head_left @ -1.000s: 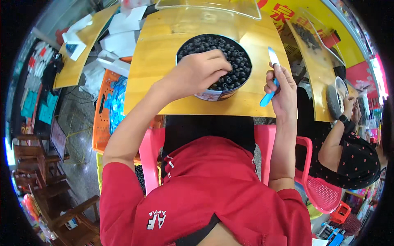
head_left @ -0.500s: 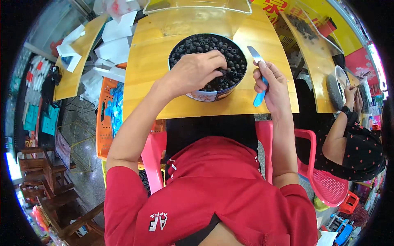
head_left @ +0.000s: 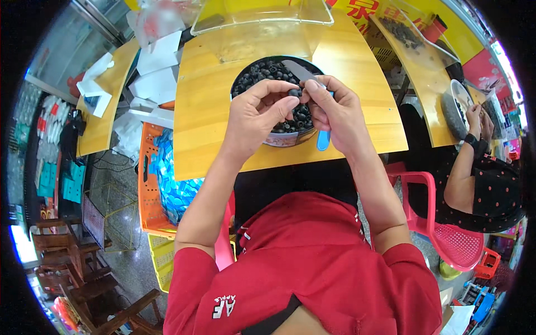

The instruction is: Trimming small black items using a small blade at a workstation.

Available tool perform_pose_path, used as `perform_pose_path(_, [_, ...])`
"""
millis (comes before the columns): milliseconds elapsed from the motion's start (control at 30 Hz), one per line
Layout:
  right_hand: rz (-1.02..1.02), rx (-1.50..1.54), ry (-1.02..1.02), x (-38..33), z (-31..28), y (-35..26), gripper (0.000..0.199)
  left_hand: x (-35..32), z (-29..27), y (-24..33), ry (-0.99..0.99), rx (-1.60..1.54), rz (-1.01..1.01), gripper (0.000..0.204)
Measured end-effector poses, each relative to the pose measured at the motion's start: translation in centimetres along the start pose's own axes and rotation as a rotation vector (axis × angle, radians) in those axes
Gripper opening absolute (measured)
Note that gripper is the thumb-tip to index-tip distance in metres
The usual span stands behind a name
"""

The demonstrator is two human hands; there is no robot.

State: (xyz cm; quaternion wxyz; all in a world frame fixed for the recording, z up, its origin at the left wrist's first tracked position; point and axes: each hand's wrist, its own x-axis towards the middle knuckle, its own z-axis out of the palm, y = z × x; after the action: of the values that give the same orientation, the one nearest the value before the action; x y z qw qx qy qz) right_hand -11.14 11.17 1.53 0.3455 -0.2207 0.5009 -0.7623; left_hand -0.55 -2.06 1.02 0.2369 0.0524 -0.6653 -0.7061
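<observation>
A round tub full of small round black pieces stands on the yellow table in front of me. Over it, my left hand pinches one small round black piece between thumb and fingertips. My right hand grips a small knife with a blue handle, its metal blade pointing up and to the left. Both hands are close together, the right thumb beside the held piece. Whether the blade touches the piece I cannot tell.
A clear plastic bin sits at the table's far edge. On the left are an orange crate with blue packets and some white boxes. To the right, a co-worker works over a bowl at another table, near a pink chair.
My left hand has come out of the tub with a small round black piece. My right hand has brought the knife leftward over the tub, beside the left hand.
</observation>
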Motion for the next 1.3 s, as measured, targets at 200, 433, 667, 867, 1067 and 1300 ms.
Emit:
perform_pose_path(200, [0.021,-0.108,0.042,0.1,0.8,0.2,0.021,0.2,0.2,-0.9,-0.016,0.150,0.114,0.016])
perform_pose_path(433, [0.104,0.110,-0.008,0.4,0.0,0.5,0.021,0.3,0.3,-2.1,0.030,0.117,0.148,0.015])
perform_pose_path(667, [0.023,-0.118,0.048,0.0,-0.1,0.2,0.020,0.6,0.6,-0.9,0.048,0.426,0.282,0.015])
perform_pose_path(867, [0.035,0.040,-0.028,-0.1,-0.5,0.5,0.020,0.4,0.9,-1.7,0.040,0.147,0.222,0.015])
perform_pose_path(1067, [0.028,0.037,-0.032,-0.3,-0.2,0.1,0.019,0.0,1.0,-1.4,-0.005,-0.009,0.143,0.016])
perform_pose_path(1300, [-0.078,-0.078,0.006,-0.5,-0.3,-0.1,0.020,0.0,1.2,-1.4,0.036,-0.150,0.089,0.015])
